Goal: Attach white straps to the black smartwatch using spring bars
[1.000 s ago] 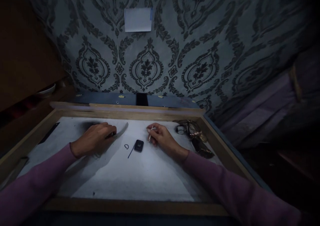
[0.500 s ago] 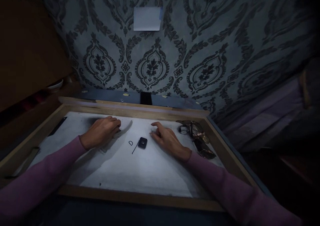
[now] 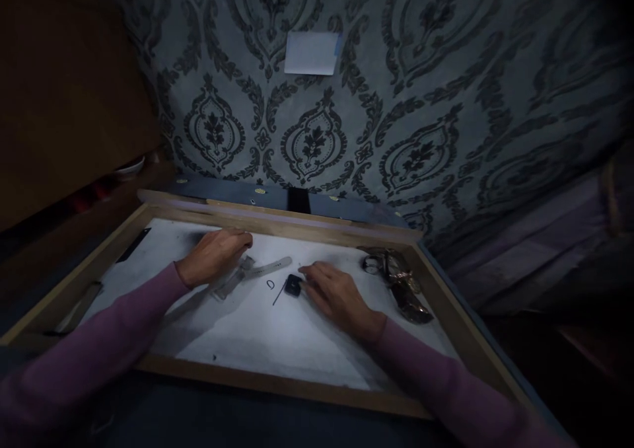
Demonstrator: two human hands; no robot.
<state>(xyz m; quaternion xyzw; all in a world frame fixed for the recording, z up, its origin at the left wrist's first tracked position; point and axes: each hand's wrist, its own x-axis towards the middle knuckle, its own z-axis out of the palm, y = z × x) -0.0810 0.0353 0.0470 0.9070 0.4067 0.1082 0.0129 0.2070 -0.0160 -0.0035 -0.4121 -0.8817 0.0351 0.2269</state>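
Note:
My right hand (image 3: pixel 341 299) reaches from the right to a small dark square watch case (image 3: pixel 292 285), thumb and forefinger at its right edge. My left hand (image 3: pixel 215 255) is raised over the left part of the tray with its fingers curled together. Their tips are turned away, and whatever they may hold is hidden. Just beside it, a pale watch strap with holes (image 3: pixel 270 267) lies on the white surface. Closer to the case are a small dark loop (image 3: pixel 270 284) and a thin dark stick (image 3: pixel 279 293).
A wooden rim (image 3: pixel 277 382) frames the white-bottomed tray. Crumpled shiny brown wrapping (image 3: pixel 403 286) and a round watch (image 3: pixel 370 263) lie on the right. On the left are a flat black strip (image 3: pixel 133 245) and a long pale object (image 3: pixel 79 309). Patterned wallpaper rises behind.
My right hand has come to the watch case, its fingers now at the edge. The pale strap has gone from beneath my left hand's grasp to lying on the tray. The view has shifted.

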